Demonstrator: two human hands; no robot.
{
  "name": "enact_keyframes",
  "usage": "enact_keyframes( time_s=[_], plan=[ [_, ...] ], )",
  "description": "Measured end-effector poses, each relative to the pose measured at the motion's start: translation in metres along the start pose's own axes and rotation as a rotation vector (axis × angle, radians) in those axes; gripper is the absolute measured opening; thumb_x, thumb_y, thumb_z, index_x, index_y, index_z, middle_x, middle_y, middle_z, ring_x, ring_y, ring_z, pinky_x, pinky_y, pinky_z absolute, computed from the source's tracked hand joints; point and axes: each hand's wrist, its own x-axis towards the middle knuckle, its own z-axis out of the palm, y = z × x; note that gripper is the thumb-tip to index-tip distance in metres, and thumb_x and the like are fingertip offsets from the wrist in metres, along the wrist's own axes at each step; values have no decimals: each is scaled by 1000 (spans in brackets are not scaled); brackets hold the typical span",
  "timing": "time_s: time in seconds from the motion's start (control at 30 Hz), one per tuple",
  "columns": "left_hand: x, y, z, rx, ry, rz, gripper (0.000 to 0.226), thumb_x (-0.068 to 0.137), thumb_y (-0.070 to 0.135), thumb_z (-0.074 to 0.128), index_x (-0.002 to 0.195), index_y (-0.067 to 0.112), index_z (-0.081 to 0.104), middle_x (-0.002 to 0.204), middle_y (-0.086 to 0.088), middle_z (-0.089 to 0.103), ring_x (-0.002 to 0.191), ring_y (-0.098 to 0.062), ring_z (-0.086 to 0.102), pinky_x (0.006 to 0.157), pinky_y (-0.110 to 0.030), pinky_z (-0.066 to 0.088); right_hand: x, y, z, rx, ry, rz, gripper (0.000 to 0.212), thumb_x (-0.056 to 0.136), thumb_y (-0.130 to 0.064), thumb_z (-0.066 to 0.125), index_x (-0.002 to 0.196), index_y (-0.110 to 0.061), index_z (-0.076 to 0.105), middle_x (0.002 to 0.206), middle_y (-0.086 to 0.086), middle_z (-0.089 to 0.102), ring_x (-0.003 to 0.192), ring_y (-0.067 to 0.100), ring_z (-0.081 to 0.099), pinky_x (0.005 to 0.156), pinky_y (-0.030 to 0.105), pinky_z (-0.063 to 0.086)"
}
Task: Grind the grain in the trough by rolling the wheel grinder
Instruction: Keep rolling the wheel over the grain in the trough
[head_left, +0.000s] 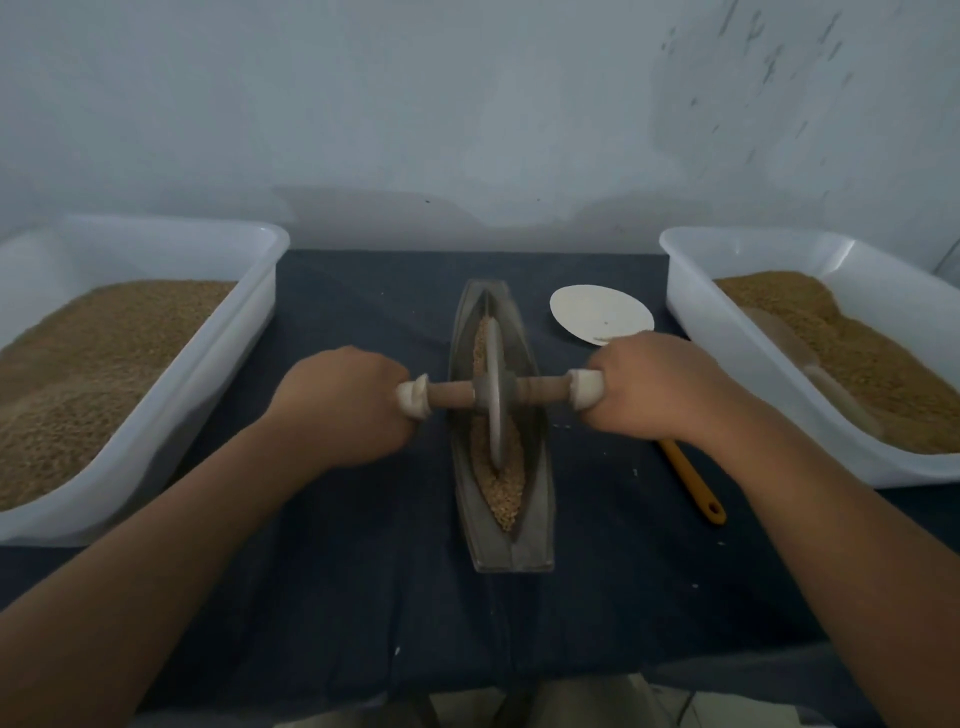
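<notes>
Head view: looking down on the counter (363, 597), draped in dark blue cloth.
Trough (501, 543): narrow, boat-shaped, dull grey metal, pointed at the far end; lies mid-counter, lengthwise away from me.
Grain (504, 493): tan, pebbly kernels heaped along the groove of the Trough.
Wheel grinder (495, 410): thin grey disc standing on edge in the Grain, about halfway along; brown wooden axle with cream end caps.
Left hand (343, 410): my fingers curled tight round the left end cap.
Right hand (654, 384): my fingers wrapped round the right end cap.
Left tub (156, 236): translucent white plastic, rectangular with rounded corners, holding fine tan grain.
Right tub (727, 249): same make, its grain banked unevenly; a pale scoop-like shape lies half sunk in it, indistinct.
White disc (600, 312): flat and round, beyond my Right hand, which covers its near edge.
Yellow handle (693, 483): slim, with a hole at the near tip; its head is hidden under my right wrist.
</notes>
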Motion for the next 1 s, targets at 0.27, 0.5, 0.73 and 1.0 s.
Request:
enact_keyframes(
  time_s=[0.27, 0.5, 0.73, 1.0],
  plan=[
    [56, 0, 4, -4, 46, -112, 32, 81, 51, 51, 67, 25, 61, 68, 8, 61, 62, -16, 57, 53, -28, 39, 52, -9, 11, -135, 330, 40, 20, 72, -38, 54, 72, -19, 47, 60, -2, 50, 51, 17, 46, 48, 25, 24],
    [-20, -1, -2, -30, -35, -15, 33, 77, 60, 50, 65, 30, 59, 58, 11, 59, 53, -8, 57, 49, -27, 43, -12, -5, 3, -53, 158, -84, 40, 78, -64, 42, 64, -29, 56, 61, -8, 56, 57, 10, 54, 49, 29, 39],
    [7, 9, -7, 38, 13, -46, 35, 87, 54, 52, 66, 27, 60, 63, 10, 60, 58, -13, 58, 54, -28, 46, 5, -2, 13, -63, 205, -3, 40, 80, -62, 46, 66, -27, 57, 60, -7, 57, 56, 14, 55, 50, 30, 44],
    [47, 9, -11, 73, 63, -75, 26, 82, 48, 59, 68, 26, 59, 68, 8, 60, 62, -17, 59, 58, -30, 48, 39, -4, 28, -69, 359, 87, 31, 87, -48, 59, 70, -22, 54, 66, -6, 53, 59, 19, 50, 51, 26, 35]
  ],
)
